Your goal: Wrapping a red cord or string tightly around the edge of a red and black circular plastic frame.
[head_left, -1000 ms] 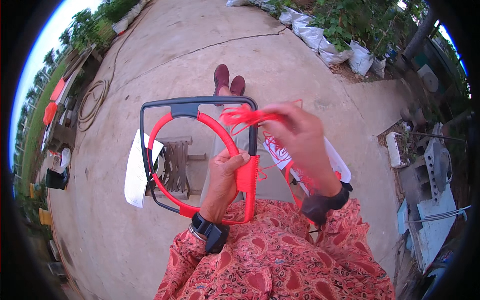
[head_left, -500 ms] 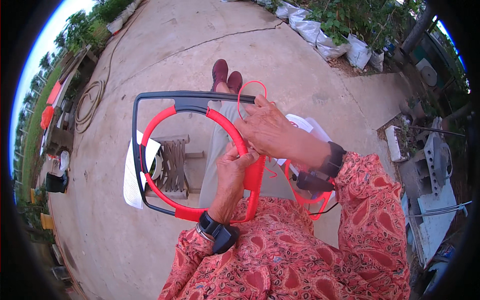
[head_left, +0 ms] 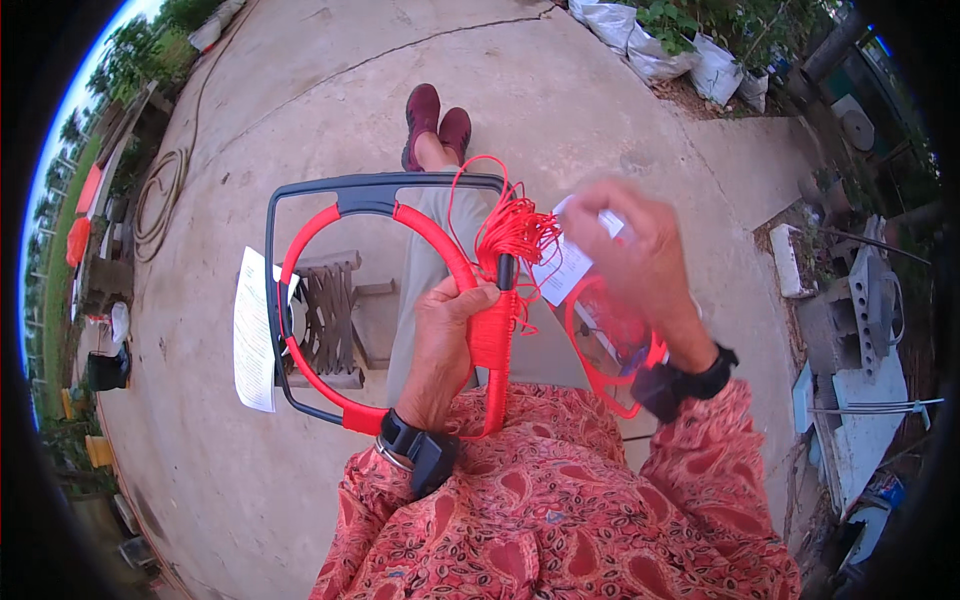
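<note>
A black four-sided frame point(head_left: 273, 240) with a round inner ring is held over my lap. Red cord is wrapped around most of the ring point(head_left: 312, 240) and covers the lower right side point(head_left: 489, 340). My left hand point(head_left: 440, 335) grips that wrapped right side, thumb on top. A loose bundle of red cord point(head_left: 515, 232) hangs about the bare black bar just above the thumb, and one loop arches over the frame's top edge. My right hand point(head_left: 630, 240) is raised to the right of the bundle, apart from the frame; motion blur smears its fingers.
Beside my right leg lies a second red frame point(head_left: 602, 385) with white paper point(head_left: 562, 268). To the left stands a low slatted stool point(head_left: 325, 320) with a paper sheet point(head_left: 256, 330). A coiled hose point(head_left: 160, 205), white sacks point(head_left: 650, 55) and concrete blocks point(head_left: 870, 290) edge the concrete floor.
My right hand has left the ring's right side and moved right, uncovering the cord bundle. My left hand still holds the frame, its thumb now across the wrapped bar.
</note>
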Available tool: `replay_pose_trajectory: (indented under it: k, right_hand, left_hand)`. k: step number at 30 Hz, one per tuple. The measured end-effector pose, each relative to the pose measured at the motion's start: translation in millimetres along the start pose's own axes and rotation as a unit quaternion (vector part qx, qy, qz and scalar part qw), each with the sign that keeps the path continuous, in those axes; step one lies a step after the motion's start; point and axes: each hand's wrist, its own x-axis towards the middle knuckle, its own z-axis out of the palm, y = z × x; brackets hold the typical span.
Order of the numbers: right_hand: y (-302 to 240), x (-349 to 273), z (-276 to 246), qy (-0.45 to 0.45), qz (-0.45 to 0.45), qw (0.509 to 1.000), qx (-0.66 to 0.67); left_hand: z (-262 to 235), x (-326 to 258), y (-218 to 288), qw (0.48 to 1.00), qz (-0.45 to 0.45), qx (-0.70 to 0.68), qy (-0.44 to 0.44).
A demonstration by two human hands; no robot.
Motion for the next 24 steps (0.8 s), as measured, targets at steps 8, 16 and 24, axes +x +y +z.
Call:
replay_pose_trajectory:
  k: [8, 16, 24]
  right_hand:
    - [75.2, -62.0, 34.1, -0.058, 0.177, 0.973, 0.136]
    - [123.2, -54.2, 79.2, -0.168, 0.236, 0.882, 0.37]
    - [115.4, -48.5, 89.4, -0.174, 0.23, 0.681, 0.673]
  left_hand:
    - [-0.4, 3.0, -2.9, 1.0, -0.012, 0.019, -0.005]
    - [8.5, -1.6, -5.2, 0.999, -0.02, 0.037, -0.004]
    - [4.3, 1.5, -3.3, 0.999, -0.045, 0.029, -0.013]
